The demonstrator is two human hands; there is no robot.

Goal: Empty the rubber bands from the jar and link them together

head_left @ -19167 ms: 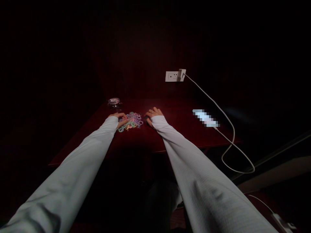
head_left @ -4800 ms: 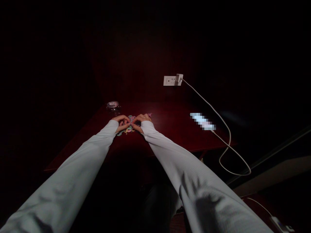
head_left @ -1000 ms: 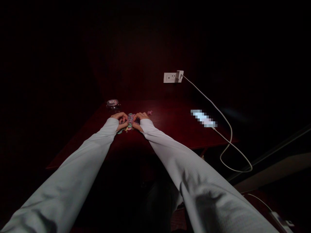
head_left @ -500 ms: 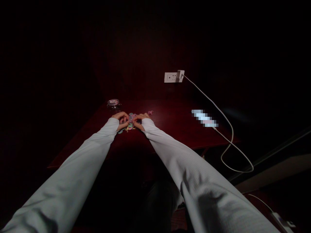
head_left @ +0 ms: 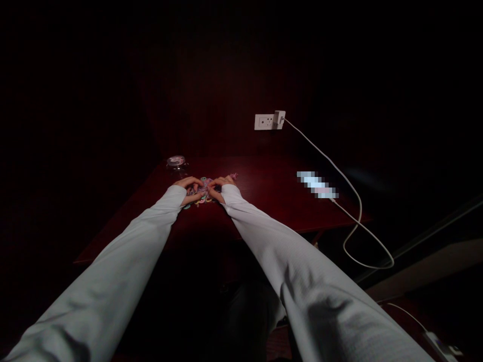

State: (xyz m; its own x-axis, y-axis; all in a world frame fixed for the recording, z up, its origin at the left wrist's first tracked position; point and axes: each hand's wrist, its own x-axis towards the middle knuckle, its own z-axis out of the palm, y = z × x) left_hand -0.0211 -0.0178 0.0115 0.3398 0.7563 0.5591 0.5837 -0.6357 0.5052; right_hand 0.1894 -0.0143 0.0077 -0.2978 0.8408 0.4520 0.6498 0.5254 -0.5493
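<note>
A loose heap of small colourful rings that look like hair ties, in pink, purple, green and yellow, lies on the dark red table between my hands. My left hand is at the heap's left side, its fingers curved and apart from the thumb, touching the rings. From the right, my right hand reaches in with fingertips and thumb drawn together at the heap. What is in that pinch is too small and dark to make out. A small pink tuft shows just beyond my right hand.
A round clear jar stands at the table's back left. A lit, blurred phone lies on the right, its white cable running to a charger in the wall socket. A power strip is low at right.
My left fingers have uncurled slightly and spread over the heap, and the rings between my hands have shifted. My right hand stays in nearly the same place.
</note>
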